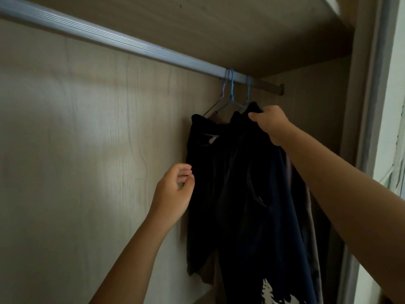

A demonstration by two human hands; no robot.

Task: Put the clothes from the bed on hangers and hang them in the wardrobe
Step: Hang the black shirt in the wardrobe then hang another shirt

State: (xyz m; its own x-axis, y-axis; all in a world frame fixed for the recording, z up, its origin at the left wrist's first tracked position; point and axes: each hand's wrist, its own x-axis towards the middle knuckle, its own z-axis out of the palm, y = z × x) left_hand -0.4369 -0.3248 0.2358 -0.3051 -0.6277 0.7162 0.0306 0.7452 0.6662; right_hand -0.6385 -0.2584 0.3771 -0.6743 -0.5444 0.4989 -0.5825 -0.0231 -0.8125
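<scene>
Light wood-grain wardrobe [87,128]: dark garments [252,183] hang on blue wire hangers [231,93] from the ribbed silver rail [109,38]. Right hand [271,123] grips one garment's top. Left hand [173,191] loosely curled at the leftmost's edge; grip unclear.

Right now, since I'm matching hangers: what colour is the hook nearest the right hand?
Light blue: the hook shows best in the head view.

Far right edge: strip of pale wall [396,62], daylit. Lower down its surface is scuffed and blotchy. A thin pale cord [386,175] slants across it. Detail is blurred.
</scene>
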